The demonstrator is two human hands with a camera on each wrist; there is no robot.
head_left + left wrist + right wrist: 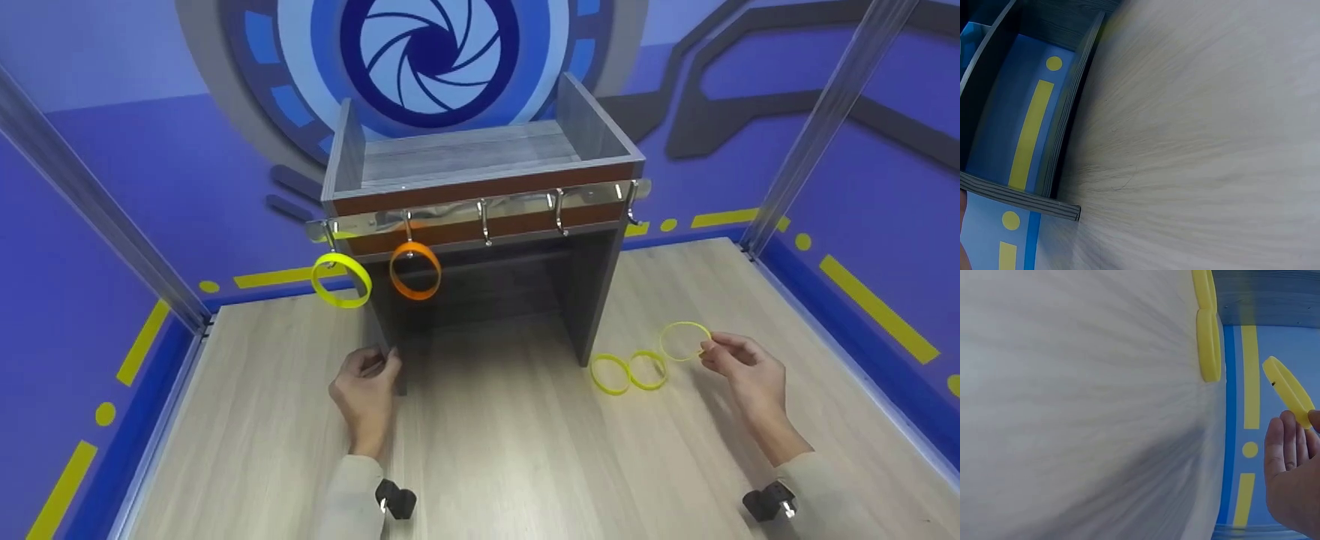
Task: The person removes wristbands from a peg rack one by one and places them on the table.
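My right hand (pixel 750 379) pinches the edge of a yellow wristband (pixel 1289 391) between thumb and fingers, above the tabletop. Left of it, two more yellow wristbands (pixel 611 391) stand on edge, side by side. My left hand (pixel 366 390) has curled fingers at the front edge of the left side panel of a grey wooden shelf (pixel 600 300), gripping it low down. Only a sliver of those fingers (pixel 962 208) enters the left wrist view. Along the shelf's clear hook rail (pixel 517 208), a yellow wristband (pixel 364 281) hangs at the far left and an orange wristband (pixel 416 295) beside it.
Metal hooks (pixel 486 225) on the middle and right of the rail carry no bands. Purple-blue printed walls (pixel 97 225) with metal corner posts (pixel 817 112) enclose the wooden tabletop (pixel 495 457) at the back and sides.
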